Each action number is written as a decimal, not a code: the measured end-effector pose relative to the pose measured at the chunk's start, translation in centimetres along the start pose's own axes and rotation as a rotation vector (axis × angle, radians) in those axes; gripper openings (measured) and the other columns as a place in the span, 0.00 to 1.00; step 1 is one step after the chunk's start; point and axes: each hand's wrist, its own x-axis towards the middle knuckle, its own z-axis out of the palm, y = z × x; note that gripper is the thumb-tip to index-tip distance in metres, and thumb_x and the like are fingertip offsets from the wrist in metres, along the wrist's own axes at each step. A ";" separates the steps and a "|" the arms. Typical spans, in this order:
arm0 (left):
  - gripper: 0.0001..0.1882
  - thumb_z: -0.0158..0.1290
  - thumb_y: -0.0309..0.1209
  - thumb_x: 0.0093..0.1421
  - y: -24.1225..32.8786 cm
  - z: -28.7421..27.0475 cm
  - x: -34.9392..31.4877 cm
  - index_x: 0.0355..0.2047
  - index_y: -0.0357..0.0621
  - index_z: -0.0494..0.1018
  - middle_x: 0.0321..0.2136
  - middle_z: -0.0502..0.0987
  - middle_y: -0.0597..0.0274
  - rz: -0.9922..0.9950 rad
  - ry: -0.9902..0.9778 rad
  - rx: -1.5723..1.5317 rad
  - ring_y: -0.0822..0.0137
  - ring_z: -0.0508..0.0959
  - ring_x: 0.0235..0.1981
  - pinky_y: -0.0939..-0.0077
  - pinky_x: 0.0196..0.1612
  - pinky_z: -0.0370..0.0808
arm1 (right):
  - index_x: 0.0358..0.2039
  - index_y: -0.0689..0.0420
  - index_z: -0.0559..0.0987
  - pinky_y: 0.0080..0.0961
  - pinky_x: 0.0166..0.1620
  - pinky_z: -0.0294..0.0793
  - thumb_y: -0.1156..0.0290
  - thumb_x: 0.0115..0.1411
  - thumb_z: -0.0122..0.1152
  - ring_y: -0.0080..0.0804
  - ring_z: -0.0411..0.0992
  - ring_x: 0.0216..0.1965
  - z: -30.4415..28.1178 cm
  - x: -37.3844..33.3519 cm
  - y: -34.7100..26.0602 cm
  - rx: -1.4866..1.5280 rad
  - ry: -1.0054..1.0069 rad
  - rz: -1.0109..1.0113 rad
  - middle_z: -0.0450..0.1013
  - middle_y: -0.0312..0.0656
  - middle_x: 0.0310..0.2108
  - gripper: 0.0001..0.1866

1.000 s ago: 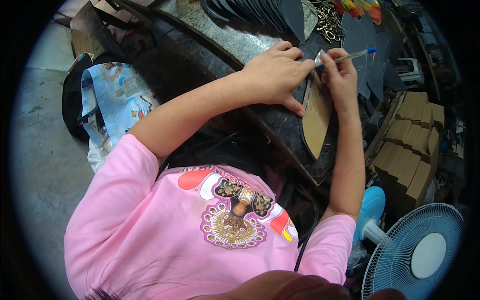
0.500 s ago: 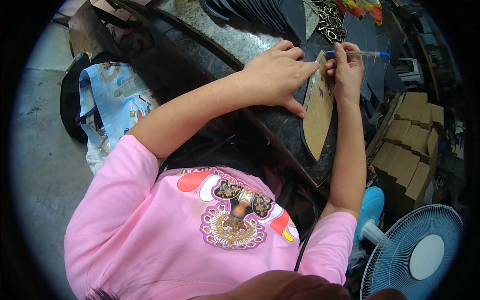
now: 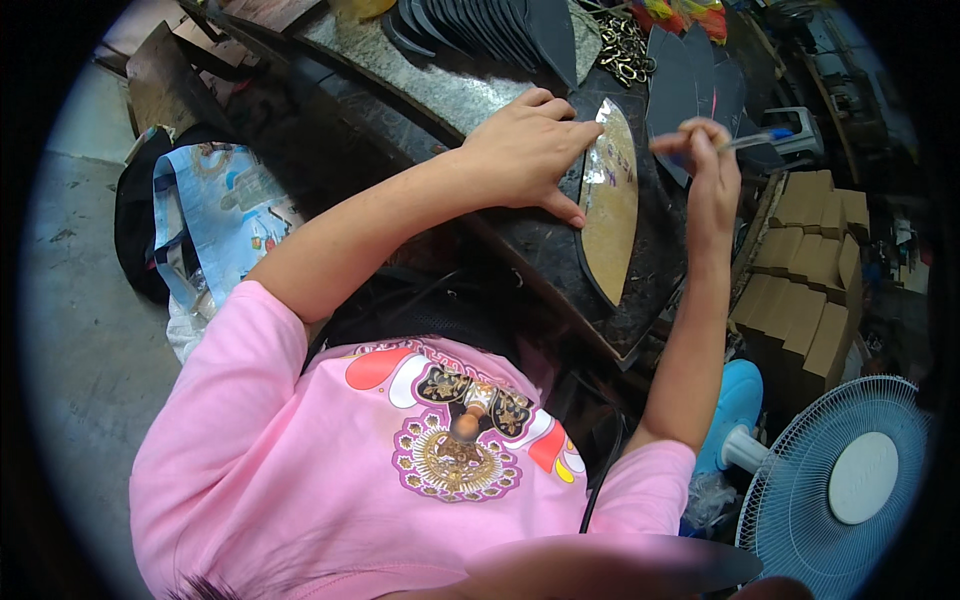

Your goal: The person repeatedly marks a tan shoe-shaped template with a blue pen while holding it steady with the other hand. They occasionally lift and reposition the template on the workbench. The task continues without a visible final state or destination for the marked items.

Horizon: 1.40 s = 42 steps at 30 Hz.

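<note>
A pointed, leaf-shaped tan template point(image 3: 613, 200) lies over a dark piece point(image 3: 592, 272) on the black work table, and the dark edge shows along its left side. My left hand point(image 3: 535, 150) is spread, its fingertips and thumb pressing on the template's left edge. Off to the right of the template, my right hand point(image 3: 708, 170) is raised and closed around a pen point(image 3: 757, 139) with a clear barrel and blue end. Its fingertips are smeared by motion, and the pen's writing tip cannot be made out.
Beyond my left hand stands a row of dark curved pieces point(image 3: 490, 35) on a stone slab point(image 3: 375, 55). Metal clasps point(image 3: 627, 52) lie beside it, near flat dark pieces point(image 3: 690, 80). Brown boxes point(image 3: 790, 270) and a fan point(image 3: 850, 480) stand at the right.
My right hand has lifted away from the template's upper edge and moved right with the pen. My left hand stays on the template. The whole view has shifted slightly.
</note>
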 end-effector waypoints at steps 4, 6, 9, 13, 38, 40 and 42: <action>0.53 0.66 0.64 0.41 -0.1 0.4 -0.1 0.57 0.34 0.69 0.43 0.80 0.49 0.065 0.158 0.047 0.56 0.75 0.52 0.64 0.60 0.65 | 0.46 0.55 0.80 0.43 0.44 0.76 0.63 0.66 0.54 0.51 0.78 0.40 -0.3 -5.7 -2.5 -0.913 -0.138 0.054 0.78 0.46 0.40 0.14; 0.55 0.66 0.62 0.42 -0.1 0.4 -0.3 0.63 0.38 0.65 0.52 0.76 0.44 0.028 0.070 0.005 0.50 0.74 0.56 0.60 0.64 0.63 | 0.50 0.54 0.79 0.46 0.45 0.75 0.59 0.67 0.54 0.55 0.76 0.43 0.8 -7.6 -2.7 -1.021 -0.193 0.131 0.73 0.46 0.44 0.17; 0.56 0.67 0.62 0.41 0.0 0.2 -0.4 0.61 0.33 0.66 0.41 0.80 0.50 0.064 0.159 -0.002 0.57 0.76 0.51 0.67 0.59 0.66 | 0.45 0.60 0.78 0.37 0.41 0.77 0.62 0.61 0.66 0.43 0.79 0.36 1.9 -8.1 -1.7 -0.858 -0.092 0.002 0.75 0.45 0.39 0.17; 0.61 0.70 0.56 0.40 0.1 0.6 -0.6 0.68 0.36 0.55 0.64 0.65 0.43 0.108 0.324 -0.021 0.50 0.70 0.61 0.61 0.65 0.65 | 0.39 0.64 0.75 0.19 0.38 0.72 0.70 0.61 0.68 0.18 0.70 0.33 0.8 -4.5 -0.3 0.068 -0.057 0.219 0.75 0.33 0.34 0.13; 0.05 0.57 0.33 0.53 -2.4 -2.0 3.2 0.30 0.53 0.80 0.28 0.80 0.74 0.132 0.444 0.395 0.67 0.79 0.36 0.66 0.47 0.72 | 0.48 0.64 0.77 0.22 0.47 0.75 0.70 0.71 0.54 0.21 0.75 0.41 0.4 -9.3 2.0 0.342 0.337 0.209 0.78 0.39 0.43 0.12; 0.06 0.56 0.33 0.49 0.7 -0.9 1.7 0.30 0.54 0.78 0.29 0.78 0.72 0.300 0.340 0.223 0.67 0.76 0.36 0.70 0.40 0.74 | 0.46 0.64 0.77 0.22 0.46 0.75 0.70 0.72 0.53 0.21 0.75 0.41 0.4 -9.2 2.3 0.368 0.343 0.210 0.78 0.38 0.42 0.11; 0.07 0.57 0.34 0.49 3.6 0.1 -0.5 0.31 0.52 0.76 0.31 0.77 0.72 0.446 0.207 0.103 0.68 0.75 0.35 0.73 0.37 0.75 | 0.48 0.65 0.76 0.22 0.47 0.76 0.71 0.71 0.54 0.22 0.75 0.41 0.3 -8.9 2.2 0.375 0.330 0.201 0.78 0.39 0.43 0.11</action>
